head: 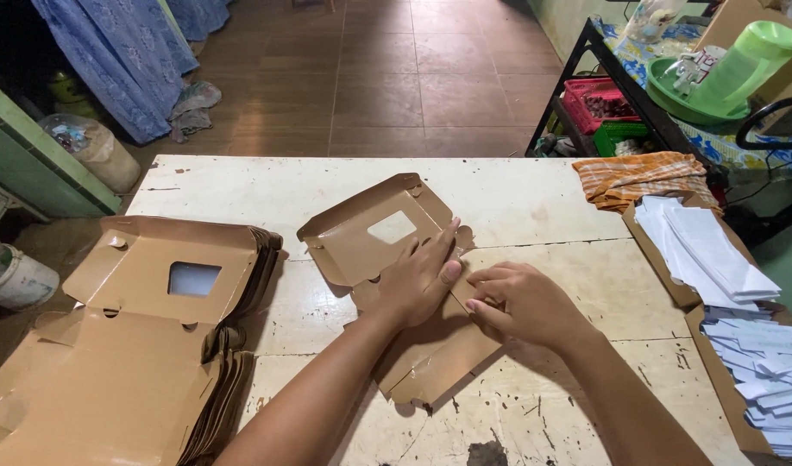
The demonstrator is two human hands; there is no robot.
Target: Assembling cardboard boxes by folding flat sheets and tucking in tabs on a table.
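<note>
I count one flat box (372, 237) under my two hands, one stack of blanks (146, 345), two trays of white slips (715, 246), one orange cloth (642, 177), one green jug (745, 60).

worn white table (534, 198), cardboard box blank (370, 237), flat box stack (146, 345), orange cloth (642, 177), paper slips (715, 250)

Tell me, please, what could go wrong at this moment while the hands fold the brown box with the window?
1. The left hand and right hand press the flat cardboard box near its clear window; pressure there might crease or tear the film.
2. The stack of unfolded boxes hangs over the table edge and might slide off.
</note>
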